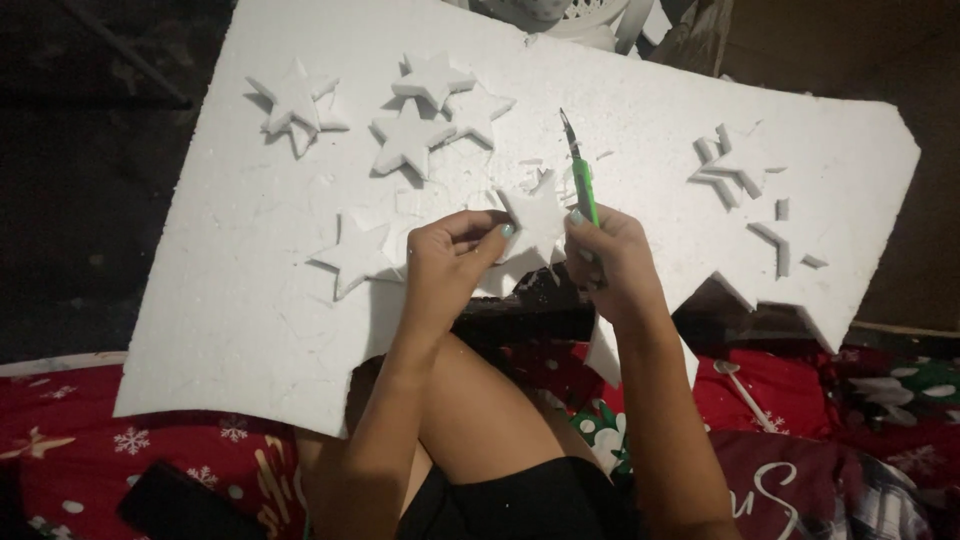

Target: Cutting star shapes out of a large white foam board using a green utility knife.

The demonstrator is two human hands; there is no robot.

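Observation:
A large white foam sheet [250,300] lies across my lap. My left hand [450,262] pinches a white foam star [536,222] at the sheet's cut front edge. My right hand [612,262] grips a green utility knife [580,178], blade pointing away from me, right beside that star. Another cut star [358,255] lies just left of my left hand.
Several cut foam stars [420,115] are piled at the sheet's far left and middle. Foam offcuts [740,170] lie at the right, near jagged notches in the front edge. A red patterned blanket [90,450] lies beneath, with a dark flat object [175,500] on it.

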